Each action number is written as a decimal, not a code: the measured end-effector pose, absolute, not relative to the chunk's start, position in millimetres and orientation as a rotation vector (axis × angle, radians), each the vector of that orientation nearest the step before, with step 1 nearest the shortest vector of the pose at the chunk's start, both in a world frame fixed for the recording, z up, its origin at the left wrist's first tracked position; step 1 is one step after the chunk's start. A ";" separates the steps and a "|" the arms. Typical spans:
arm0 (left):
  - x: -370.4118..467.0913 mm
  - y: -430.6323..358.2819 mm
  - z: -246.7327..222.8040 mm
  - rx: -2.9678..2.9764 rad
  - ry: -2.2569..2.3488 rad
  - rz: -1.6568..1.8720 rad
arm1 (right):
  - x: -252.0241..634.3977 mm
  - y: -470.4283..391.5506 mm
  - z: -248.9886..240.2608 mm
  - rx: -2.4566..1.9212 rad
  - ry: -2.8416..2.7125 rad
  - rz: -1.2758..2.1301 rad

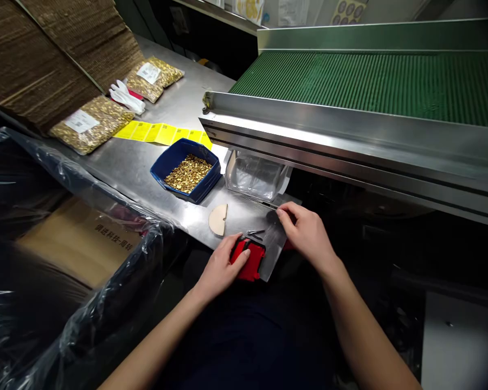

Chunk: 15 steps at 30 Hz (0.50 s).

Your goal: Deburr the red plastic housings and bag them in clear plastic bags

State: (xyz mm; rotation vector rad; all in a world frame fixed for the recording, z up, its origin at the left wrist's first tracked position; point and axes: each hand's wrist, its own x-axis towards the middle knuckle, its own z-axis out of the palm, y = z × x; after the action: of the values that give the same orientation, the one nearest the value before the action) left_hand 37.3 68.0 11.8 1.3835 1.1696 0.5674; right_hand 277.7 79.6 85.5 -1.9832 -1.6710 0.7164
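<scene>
My left hand [223,262] is closed on a red piece with black edges [251,261] at the metal table's near edge. Just beyond that piece lies a small dark metal tool [256,234]. My right hand [303,227] pinches the end of a thin metal tool [266,204], which points left along the front of a clear plastic tray [254,174]. A pale half-round disc [218,219] rests left of the red piece. Farther back, a blue bin [206,190] holds many small brass-coloured parts [188,173].
A green ribbed conveyor [350,84] with a metal side rail [329,132] crosses the right. Bags of brass parts [93,122], white gloves [124,97] and yellow labels [146,131] lie at back left. A plastic-lined box [71,173] stands at left.
</scene>
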 end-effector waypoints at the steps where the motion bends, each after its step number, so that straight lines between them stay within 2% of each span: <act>1: 34.4 68.1 12.5 1.428 1.187 0.562 | 286.6 78.3 85.5 -2.007 -1.689 0.769; 4: 27.4 65.3 11.6 1.510 1.234 0.541 | 327.2 53.8 70.4 -2.173 -1.622 1.107; 7: 25.7 60.9 7.4 1.627 1.256 0.519 | 368.8 17.9 35.6 -2.465 -1.412 1.425; 11: 27.4 57.2 -0.1 1.854 1.277 0.475 | 404.1 -0.6 -18.6 -2.729 -1.151 1.386; 15: 28.2 60.6 -3.0 2.056 1.271 0.416 | 433.9 24.3 -66.7 -2.849 -0.865 1.280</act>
State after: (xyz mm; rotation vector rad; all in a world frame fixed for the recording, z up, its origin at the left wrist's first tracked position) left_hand 28.2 60.6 -3.0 2.0556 1.2707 0.4160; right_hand 433.9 24.3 -66.7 -2.8490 -0.8647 1.2800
